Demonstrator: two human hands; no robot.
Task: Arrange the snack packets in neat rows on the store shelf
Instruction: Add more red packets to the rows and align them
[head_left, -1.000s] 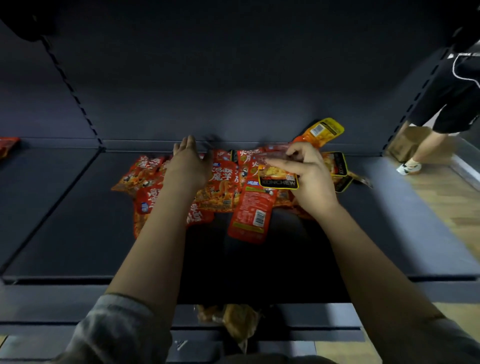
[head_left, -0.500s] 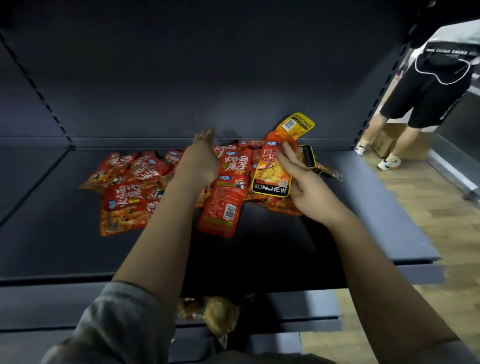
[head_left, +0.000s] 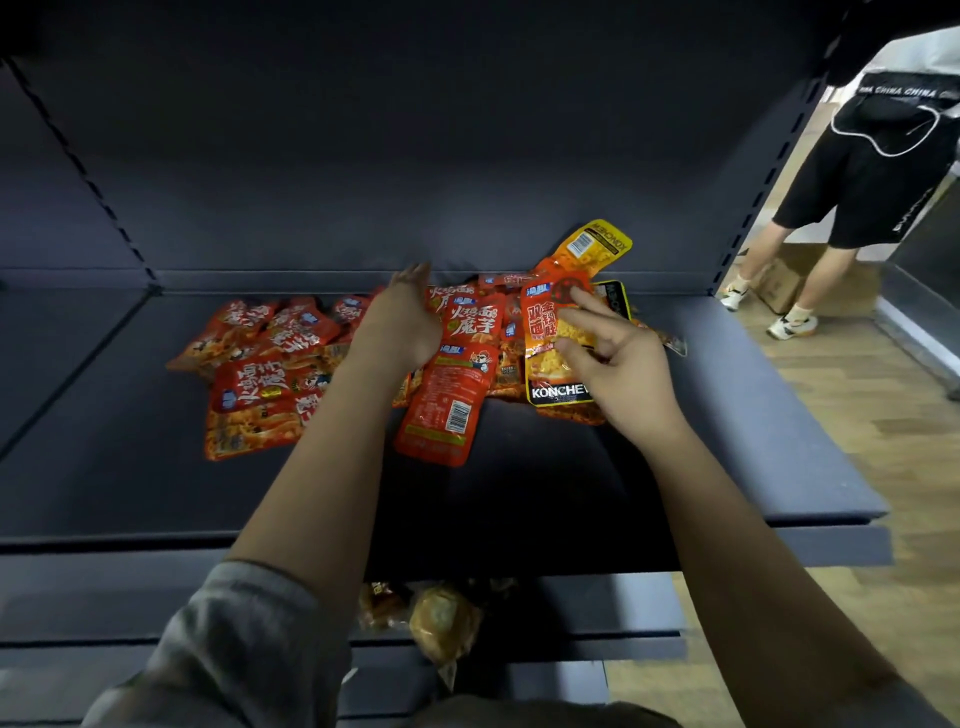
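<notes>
A loose heap of red and orange snack packets (head_left: 270, 364) lies on the dark shelf (head_left: 727, 441). My left hand (head_left: 400, 322) rests flat on the middle of the heap, fingers straight and pointing to the back wall. My right hand (head_left: 618, 358) pinches an orange and yellow KONCHEW packet (head_left: 550, 353) between thumb and fingers, at the heap's right side. One red packet (head_left: 447, 410) lies nearest the front, barcode up. A yellow packet (head_left: 597, 247) leans against the back wall.
A person in black shorts (head_left: 872, 171) stands on the wooden floor at the right, next to a cardboard box (head_left: 789, 280). Under the shelf, on a lower shelf, lie some brownish packets (head_left: 436, 618). The shelf section to the left (head_left: 52, 353) is bare.
The view has shifted a little. My right hand has turned the KONCHEW packet more upright and holds it by its right edge. My left hand stays flat on the heap.
</notes>
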